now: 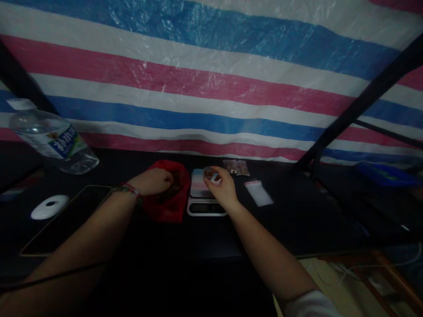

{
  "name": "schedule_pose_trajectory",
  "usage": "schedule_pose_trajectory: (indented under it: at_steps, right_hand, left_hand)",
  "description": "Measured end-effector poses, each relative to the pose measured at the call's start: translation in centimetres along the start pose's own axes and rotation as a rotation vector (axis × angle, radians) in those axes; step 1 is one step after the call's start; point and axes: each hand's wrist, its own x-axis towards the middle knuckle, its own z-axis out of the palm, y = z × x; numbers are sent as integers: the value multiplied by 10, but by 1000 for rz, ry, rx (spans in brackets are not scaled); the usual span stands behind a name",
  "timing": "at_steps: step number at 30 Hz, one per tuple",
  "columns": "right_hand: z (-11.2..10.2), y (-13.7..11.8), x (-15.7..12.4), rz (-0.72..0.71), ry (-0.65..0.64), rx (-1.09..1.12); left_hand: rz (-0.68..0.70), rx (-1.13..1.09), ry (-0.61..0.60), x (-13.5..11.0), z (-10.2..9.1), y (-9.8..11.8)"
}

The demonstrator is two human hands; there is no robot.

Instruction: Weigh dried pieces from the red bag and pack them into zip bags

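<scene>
My left hand is closed and reaches into a red plastic bag that holds dark small pieces; what the fingers pinch is hidden. My right hand holds a small clear bag with brown bits in it, over the shiny top of a small kitchen scale. The scale stands on the dark table between both hands.
An empty zip bag and a filled small bag lie right of the scale. A tablet, a white round device and a water bottle are at the left. A striped tarp hangs behind.
</scene>
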Motion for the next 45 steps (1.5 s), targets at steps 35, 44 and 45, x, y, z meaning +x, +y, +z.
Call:
schedule_pose_trajectory:
  at_steps: [35,44,45]
  right_hand:
    - [5,-16,-11,-72,-82,2]
    - [11,-19,-19,-62,-120,59]
    - [13,-19,-20,-59,-126,70]
  left_hand:
    - [257,78,191,5,30,0]
    - [37,-236,334,3,29,3]
    - [12,-351,368,3,29,3]
